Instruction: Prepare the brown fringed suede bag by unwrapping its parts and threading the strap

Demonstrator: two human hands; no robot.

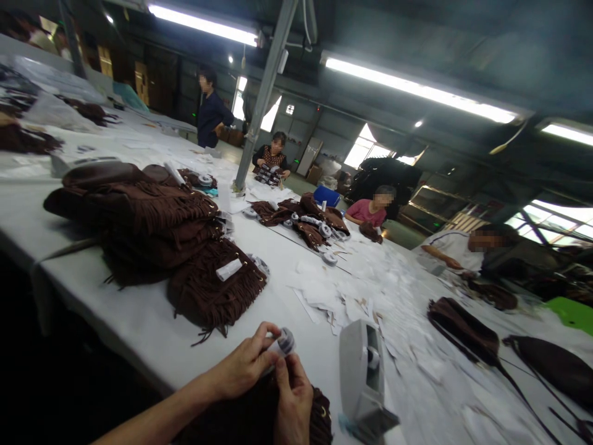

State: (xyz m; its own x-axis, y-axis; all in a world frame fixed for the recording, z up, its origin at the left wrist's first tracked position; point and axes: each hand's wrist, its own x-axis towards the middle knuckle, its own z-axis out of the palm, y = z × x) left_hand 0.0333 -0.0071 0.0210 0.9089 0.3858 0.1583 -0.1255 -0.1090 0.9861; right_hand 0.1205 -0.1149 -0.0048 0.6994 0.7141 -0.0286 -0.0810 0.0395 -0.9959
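Near the front edge of the table, my left hand [248, 364] and my right hand [294, 389] pinch a small grey-and-white roll [286, 341], which looks like a coil wrapped in white paper. Both hands have their fingers closed around it. Under my wrists lies a dark brown fringed bag [322, 414], largely hidden by my hands and forearms. Just ahead to the left, another fringed bag [208, 290] lies with a white paper roll [229, 269] on it. A grey tape dispenser [364, 371] stands right of my hands.
Stacked brown bags [139, 210] rise at the left. Paper scraps [324, 287] litter the middle of the white table [287, 296]. More bags with wrapped coils [306, 222] lie farther back, by a metal post [266, 93]. Several people sit or stand around the table.
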